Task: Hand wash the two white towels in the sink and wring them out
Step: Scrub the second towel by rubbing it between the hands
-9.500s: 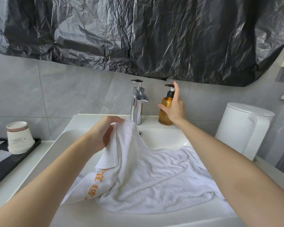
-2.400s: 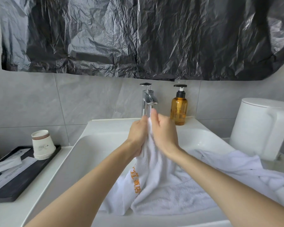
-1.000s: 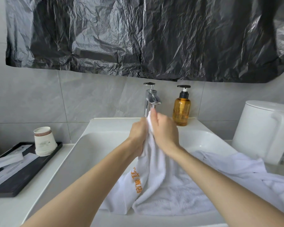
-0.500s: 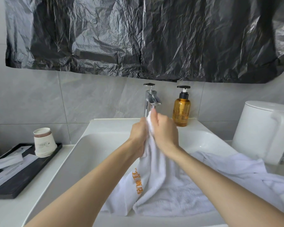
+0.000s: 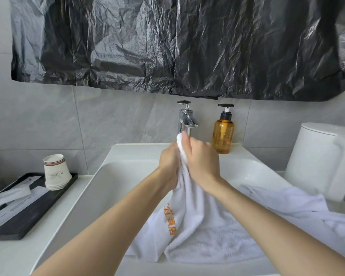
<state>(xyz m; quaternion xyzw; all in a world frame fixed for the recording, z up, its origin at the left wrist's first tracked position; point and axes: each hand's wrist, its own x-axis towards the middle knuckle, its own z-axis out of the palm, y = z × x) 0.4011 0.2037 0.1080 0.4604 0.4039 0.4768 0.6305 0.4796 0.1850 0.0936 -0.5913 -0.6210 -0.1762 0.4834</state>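
Above the sink [image 5: 116, 176], just under the tap [image 5: 185, 121], the left hand [image 5: 168, 163] and right hand [image 5: 200, 159] both grip a bunched fold of towel [image 5: 189, 218], pressed together, probably to rub soap in. It hangs white, with orange lettering; its far-right part drapes over the rim.

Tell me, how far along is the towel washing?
Done: both towels are at the sink. In hand: left hand and right hand grip the lettered towel, bunched below the faucet. Left: the other towel lies untouched at right; neither looks wrung.
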